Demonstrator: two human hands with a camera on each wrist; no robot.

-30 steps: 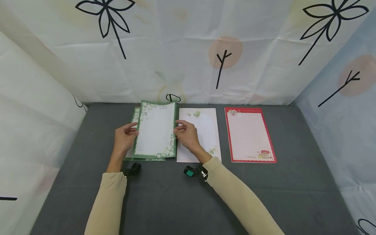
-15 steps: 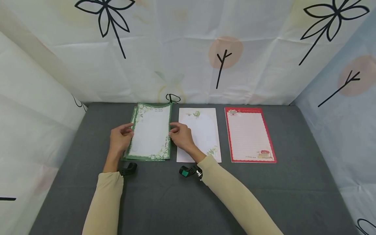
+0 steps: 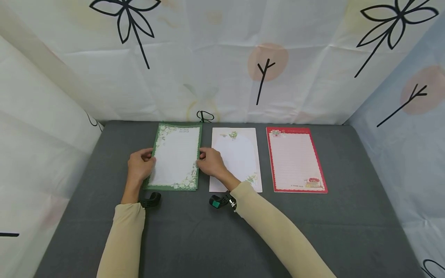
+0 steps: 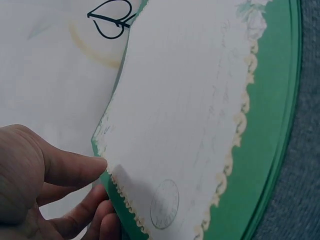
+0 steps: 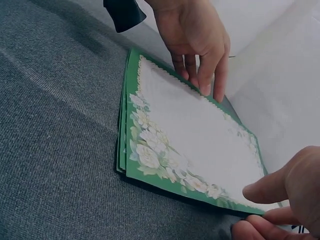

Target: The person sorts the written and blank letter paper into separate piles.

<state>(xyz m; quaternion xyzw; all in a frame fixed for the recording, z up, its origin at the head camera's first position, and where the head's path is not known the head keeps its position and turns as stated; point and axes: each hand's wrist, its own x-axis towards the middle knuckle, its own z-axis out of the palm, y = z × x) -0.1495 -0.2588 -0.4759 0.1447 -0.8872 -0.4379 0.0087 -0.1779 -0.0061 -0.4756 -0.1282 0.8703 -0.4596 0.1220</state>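
Observation:
A sheet of green-bordered stationery paper (image 3: 175,158), printed with white flowers along its edges, lies on top of a stack of similar green sheets. My left hand (image 3: 139,166) pinches its left edge; in the left wrist view, the thumb (image 4: 80,170) is on top and the curled fingers are at the edge. At the right edge, my right hand (image 3: 211,162) holds the same paper, thumb (image 5: 267,189) above and fingers below. The right wrist view shows several green layers at the near corner, almost flush. The undersides of the fingers are partly hidden.
Right of the green stack lies a pale sheet with leaf prints (image 3: 236,154), partly behind my right hand. Farther right is a red-bordered lined sheet (image 3: 295,160). A dark grey cloth (image 3: 208,239) covers the table; printed white curtains (image 3: 215,69) stand behind and beside it.
Both hands have moved left and slightly down with the green-bordered paper. It now lies over the stack, lined up with the sheets below, which stuck out at the left before.

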